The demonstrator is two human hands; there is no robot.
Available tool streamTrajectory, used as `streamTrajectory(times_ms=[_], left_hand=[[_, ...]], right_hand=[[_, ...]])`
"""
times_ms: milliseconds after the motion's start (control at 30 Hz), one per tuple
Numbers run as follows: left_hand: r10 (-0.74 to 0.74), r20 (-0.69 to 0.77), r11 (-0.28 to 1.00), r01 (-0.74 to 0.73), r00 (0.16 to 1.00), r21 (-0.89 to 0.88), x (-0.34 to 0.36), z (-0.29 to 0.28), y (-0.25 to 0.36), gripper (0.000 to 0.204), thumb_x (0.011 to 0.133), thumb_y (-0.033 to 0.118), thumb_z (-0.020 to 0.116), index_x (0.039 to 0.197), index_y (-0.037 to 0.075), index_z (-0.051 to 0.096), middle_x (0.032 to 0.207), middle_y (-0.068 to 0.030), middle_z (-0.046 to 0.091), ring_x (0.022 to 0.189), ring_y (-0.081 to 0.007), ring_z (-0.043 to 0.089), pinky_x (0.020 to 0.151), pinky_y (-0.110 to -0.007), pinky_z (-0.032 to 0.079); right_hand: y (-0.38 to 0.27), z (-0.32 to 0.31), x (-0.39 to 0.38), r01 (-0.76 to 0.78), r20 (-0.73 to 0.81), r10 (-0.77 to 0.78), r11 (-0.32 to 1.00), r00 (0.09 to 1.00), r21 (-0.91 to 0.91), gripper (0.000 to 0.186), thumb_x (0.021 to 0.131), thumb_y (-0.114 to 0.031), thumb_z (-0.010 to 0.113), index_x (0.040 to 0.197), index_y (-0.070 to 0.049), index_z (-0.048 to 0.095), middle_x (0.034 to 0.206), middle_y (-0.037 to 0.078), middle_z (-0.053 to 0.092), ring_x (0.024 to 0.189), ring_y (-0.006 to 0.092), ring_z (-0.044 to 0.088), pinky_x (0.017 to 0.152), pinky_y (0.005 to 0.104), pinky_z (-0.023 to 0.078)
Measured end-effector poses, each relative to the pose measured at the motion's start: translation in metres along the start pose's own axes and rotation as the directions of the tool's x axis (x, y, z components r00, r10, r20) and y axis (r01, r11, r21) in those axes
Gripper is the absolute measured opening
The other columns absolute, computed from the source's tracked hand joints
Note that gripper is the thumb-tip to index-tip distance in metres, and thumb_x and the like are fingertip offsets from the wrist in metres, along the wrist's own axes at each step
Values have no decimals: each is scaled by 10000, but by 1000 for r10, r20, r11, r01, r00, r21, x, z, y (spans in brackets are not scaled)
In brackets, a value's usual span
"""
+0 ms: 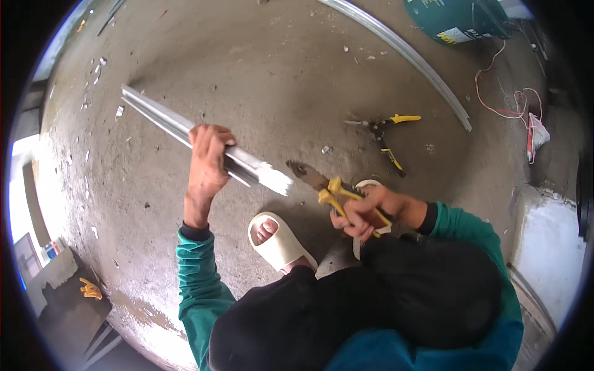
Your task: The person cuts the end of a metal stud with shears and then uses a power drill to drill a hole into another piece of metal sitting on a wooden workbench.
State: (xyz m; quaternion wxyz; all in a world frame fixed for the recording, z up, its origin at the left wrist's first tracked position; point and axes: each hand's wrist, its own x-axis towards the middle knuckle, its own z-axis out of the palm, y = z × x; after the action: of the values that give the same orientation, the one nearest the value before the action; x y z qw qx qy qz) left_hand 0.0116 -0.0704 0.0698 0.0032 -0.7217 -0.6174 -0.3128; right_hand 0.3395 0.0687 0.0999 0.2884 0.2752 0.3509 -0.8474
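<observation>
My left hand (209, 157) is wrapped round a length of silvery metal channel (159, 115), held above the floor and slanting from far left down toward the middle. Its near end shines brightly, so the detail of that end is washed out. In my right hand (374, 207) are pliers (312, 176) with yellow and black handles. Their dark jaws point at the bright end of the channel and stay apart from it by a small gap. Beyond them on the floor lie tin snips (378, 128), also yellow and black handled, with their handles spread.
A long metal strip (402, 46) lies across the floor at the far right. Behind it stands a dark green bucket (455, 18). Thin wire (501, 113) and a red-and-white object (536, 137) lie at the right. Metal scraps (119, 111) dot the left floor, where an orange glove (90, 289) lies.
</observation>
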Motion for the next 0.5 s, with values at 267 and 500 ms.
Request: streamTrajectory(times_ms=[267,500], left_hand=[[2,-22,995,0,1000,99,-11,-4,-15,429,604,17,720,947,81,471,900,-78,545,885,-274,533,856,-431,401],[-28,10,990,26,1000,135,-6,3,-14,510,540,33,767,988,99,531,957,-61,581,955,-275,560,920,-439,411]], right_hand=[[-3,-43,7,294,-213,-433,830,876,-474,311,841,-188,652,1113,-36,637,900,10,618,820,113,556,770,282,449],[-17,-109,-3,-64,-422,-718,469,553,-881,347,828,-227,675,1134,-66,649,968,139,580,874,253,587,790,397,472]])
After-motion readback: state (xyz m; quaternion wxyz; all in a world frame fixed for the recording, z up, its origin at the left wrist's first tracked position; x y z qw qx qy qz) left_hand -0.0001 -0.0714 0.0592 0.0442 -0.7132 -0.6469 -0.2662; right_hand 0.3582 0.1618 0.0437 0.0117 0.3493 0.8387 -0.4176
